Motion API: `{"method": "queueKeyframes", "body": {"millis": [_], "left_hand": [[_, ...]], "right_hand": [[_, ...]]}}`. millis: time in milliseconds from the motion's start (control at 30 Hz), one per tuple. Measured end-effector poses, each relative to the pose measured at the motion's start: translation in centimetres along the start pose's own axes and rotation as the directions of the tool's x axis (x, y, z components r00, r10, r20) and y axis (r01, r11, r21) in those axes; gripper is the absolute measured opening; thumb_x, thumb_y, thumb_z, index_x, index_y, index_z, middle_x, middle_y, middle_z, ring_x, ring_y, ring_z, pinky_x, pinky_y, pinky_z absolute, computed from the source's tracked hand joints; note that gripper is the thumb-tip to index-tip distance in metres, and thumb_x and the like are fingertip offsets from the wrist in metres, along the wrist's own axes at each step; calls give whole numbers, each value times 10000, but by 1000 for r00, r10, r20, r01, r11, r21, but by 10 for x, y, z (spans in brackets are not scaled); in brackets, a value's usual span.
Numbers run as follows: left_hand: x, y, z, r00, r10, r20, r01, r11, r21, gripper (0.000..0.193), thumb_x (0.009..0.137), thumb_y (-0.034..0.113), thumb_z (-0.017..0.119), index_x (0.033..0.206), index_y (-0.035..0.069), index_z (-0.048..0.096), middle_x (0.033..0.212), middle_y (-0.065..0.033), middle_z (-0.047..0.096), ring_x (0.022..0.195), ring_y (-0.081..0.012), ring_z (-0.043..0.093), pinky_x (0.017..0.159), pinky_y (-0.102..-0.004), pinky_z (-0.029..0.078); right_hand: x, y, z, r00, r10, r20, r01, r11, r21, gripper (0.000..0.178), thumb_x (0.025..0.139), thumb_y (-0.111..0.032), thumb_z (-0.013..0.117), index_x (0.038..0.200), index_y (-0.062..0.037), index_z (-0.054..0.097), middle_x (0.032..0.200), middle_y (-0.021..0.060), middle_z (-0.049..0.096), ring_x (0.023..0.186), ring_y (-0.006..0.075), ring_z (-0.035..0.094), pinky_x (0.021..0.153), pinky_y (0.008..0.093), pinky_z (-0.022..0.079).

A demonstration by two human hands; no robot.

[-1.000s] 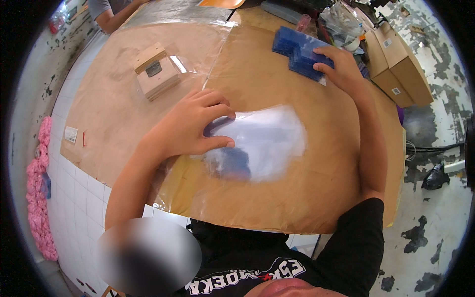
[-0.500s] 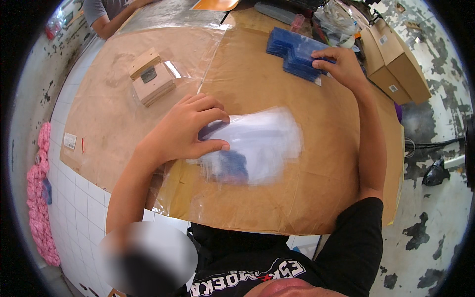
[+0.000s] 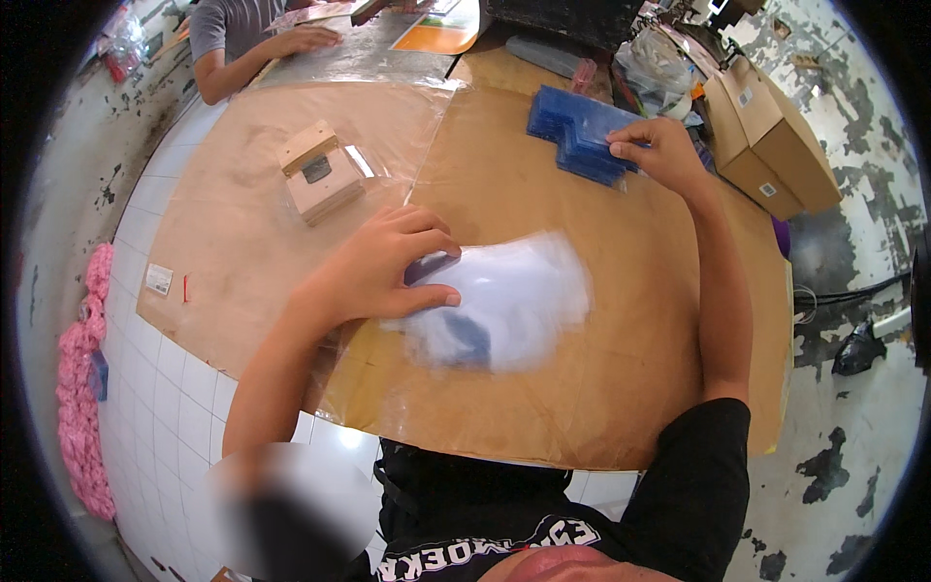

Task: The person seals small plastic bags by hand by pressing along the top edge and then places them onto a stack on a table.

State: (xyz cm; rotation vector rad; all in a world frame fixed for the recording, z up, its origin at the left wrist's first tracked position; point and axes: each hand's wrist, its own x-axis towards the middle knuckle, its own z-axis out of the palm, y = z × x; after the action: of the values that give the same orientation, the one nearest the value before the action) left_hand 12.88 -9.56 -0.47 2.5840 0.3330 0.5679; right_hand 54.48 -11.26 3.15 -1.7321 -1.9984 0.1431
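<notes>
- Brown paper covers your white tiled table (image 3: 145, 388), with a clear plastic sheet (image 3: 378, 126) over its far left part.
- Your left hand (image 3: 383, 272) pinches the mouth of a clear bag (image 3: 504, 301) lying flat near you; a dark blue piece (image 3: 465, 339) looks to be inside already, though it's blurry.
- Your right hand (image 3: 659, 150) is curled over the blue stack (image 3: 577, 136) further out, fingers touching the top piece, so plenty looks left to bag.
- Small wooden box (image 3: 318, 173) sits far left.
- Two brown cartons (image 3: 766, 136) with small white labels stand far right.
</notes>
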Motion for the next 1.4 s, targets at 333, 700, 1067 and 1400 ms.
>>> {"method": "queueKeyframes", "body": {"millis": [333, 700, 1067, 1400], "left_hand": [[-1, -3, 3, 1000, 8, -12, -8, 1000, -10, 393, 770, 360, 789, 991, 56, 672, 1015, -86, 625, 983, -287, 577, 878, -381, 448], [0, -3, 3, 999, 28, -25, -28, 1000, 8, 390, 774, 365, 778, 991, 59, 673, 1013, -91, 624, 988, -294, 577, 886, -384, 450], [3, -2, 6, 975, -65, -213, 42, 993, -107, 399, 850, 296, 728, 1129, 32, 619, 1109, -142, 615, 1016, -298, 599, 914, -393, 466], [0, 2, 1, 865, -497, 75, 176, 160, -971, 454, 1015, 220, 526, 1392, -17, 438, 1264, -182, 599, 1040, -231, 660, 870, -341, 557]], "right_hand": [[1, -11, -2, 986, 163, 40, -166, 981, 101, 242, 862, -206, 724, 945, 20, 749, 771, 45, 703, 720, 91, 608, 679, 268, 484], [6, 32, 10, 965, 241, -104, -154, 842, 516, 234, 1002, -224, 561, 1032, -5, 639, 948, 68, 701, 884, 139, 662, 822, 266, 523], [-4, -53, -22, 811, 218, -542, 94, 867, 490, 184, 1014, -172, 547, 1044, -6, 620, 949, 76, 715, 841, 139, 675, 769, 272, 539], [-47, -168, 52, 605, -779, -167, 781, 621, -71, 104, 848, -161, 700, 842, -68, 654, 778, 54, 653, 736, 248, 659, 648, 360, 539]]}}
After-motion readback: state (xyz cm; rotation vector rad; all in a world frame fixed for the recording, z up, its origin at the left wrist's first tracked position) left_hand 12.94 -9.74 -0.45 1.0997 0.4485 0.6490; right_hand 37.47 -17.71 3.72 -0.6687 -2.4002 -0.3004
